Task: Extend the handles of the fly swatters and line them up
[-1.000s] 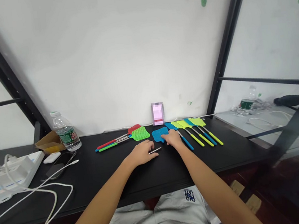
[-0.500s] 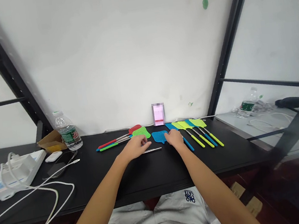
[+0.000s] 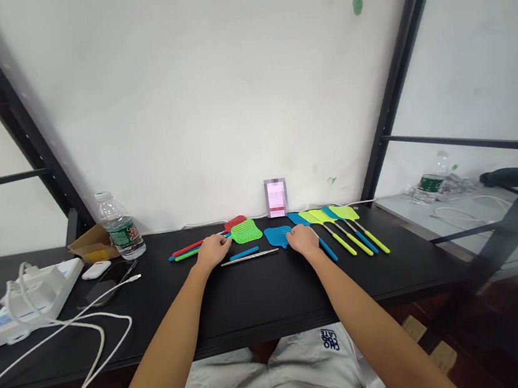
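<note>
From my remote seat I am seeing my right hand (image 3: pixel 303 239) resting at the right edge of a flat, blue perforated swatter head (image 3: pixel 277 236), which is lying near the middle of the worktop's back edge. Those fingers are curling against the mesh, but I cannot tell whether they are gripping it. My left hand (image 3: pixel 213 251) is lying over the thin shafts behind a bright green, honeycombed flyswatter (image 3: pixel 245 232) and a red flyswatter (image 3: pixel 235 223); its fingers are bending inward, and I cannot tell whether they are grasping anything. Between my hands, a smooth blue handle (image 3: pixel 244 253) is sitting just behind a slender, tapering metal rod (image 3: pixel 250 257). Toward the worktop's back right corner, blue and yellow flyswatters (image 3: pixel 344 244) are fanning out, heads overlapping.
</note>
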{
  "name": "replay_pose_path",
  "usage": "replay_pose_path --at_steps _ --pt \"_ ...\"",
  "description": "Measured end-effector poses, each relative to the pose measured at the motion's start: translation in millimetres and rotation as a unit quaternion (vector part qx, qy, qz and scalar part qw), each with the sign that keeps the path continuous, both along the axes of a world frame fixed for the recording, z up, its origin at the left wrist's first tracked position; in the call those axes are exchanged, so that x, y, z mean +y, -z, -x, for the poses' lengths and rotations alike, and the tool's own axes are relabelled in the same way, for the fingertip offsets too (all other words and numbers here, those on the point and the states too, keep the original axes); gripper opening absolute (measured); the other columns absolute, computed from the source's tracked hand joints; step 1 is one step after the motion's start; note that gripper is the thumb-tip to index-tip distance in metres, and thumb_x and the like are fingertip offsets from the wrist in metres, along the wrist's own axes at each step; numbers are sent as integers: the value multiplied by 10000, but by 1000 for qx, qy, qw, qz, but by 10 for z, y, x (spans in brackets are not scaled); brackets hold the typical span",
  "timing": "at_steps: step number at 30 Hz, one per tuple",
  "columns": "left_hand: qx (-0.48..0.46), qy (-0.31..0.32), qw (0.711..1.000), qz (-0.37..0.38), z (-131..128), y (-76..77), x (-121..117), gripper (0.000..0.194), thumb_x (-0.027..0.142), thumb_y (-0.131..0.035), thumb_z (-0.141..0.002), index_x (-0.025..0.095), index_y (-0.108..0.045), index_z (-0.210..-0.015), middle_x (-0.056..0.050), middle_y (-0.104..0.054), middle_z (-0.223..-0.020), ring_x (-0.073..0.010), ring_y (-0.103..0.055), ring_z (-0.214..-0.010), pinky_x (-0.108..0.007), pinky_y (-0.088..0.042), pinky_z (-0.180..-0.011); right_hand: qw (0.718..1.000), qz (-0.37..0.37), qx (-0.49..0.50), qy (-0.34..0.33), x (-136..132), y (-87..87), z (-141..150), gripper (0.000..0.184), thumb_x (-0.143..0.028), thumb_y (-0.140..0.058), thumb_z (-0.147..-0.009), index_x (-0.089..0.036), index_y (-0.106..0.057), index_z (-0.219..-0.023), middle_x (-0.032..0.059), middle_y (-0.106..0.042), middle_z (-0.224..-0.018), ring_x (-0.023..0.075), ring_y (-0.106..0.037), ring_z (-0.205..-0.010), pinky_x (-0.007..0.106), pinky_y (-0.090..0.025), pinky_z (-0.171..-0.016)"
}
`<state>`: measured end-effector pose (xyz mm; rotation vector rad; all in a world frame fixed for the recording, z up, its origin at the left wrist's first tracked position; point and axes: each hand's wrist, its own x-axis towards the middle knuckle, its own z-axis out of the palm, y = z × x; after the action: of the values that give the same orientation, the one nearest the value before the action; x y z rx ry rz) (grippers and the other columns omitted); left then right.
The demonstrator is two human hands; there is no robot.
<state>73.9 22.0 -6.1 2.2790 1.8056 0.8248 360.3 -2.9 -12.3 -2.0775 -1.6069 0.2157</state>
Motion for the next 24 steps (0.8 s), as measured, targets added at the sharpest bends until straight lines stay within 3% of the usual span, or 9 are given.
replay_pose_path --at_steps 11,17,24 --pt "10 0 1000 21 -26 -30 -34 430 514 -453 -843 193 -505 -562 -46 -592 -654 -182 -546 -654 -257 -273 -550 1000 2 -10 -9 -21 -6 32 245 -304 -513 -841 -184 -615 -654 101 -639 -740 212 -626 -704 259 -393 -559" --pt "-23 161 984 78 -180 -54 -138 437 614 -647 -681 194 -654 -803 -31 -643 -790 -173 -568 -709 -247 -370 -588 999 -19 -23 -22 -25 5 45 247 -300 -504 -847 -183 -619 -663 93 -635 -742 193 -618 -709 240 -376 -564" --pt "15 175 980 93 -278 -20 -152 317 490 -655 -692 181 -603 -740 -11 -607 -703 -158 -536 -647 -254 -335 -556 999 -17 -23 -22 -11 27 35 252 -306 -505 -850 -186 -630 -667 89 -640 -742 188 -616 -696 236 -369 -555"
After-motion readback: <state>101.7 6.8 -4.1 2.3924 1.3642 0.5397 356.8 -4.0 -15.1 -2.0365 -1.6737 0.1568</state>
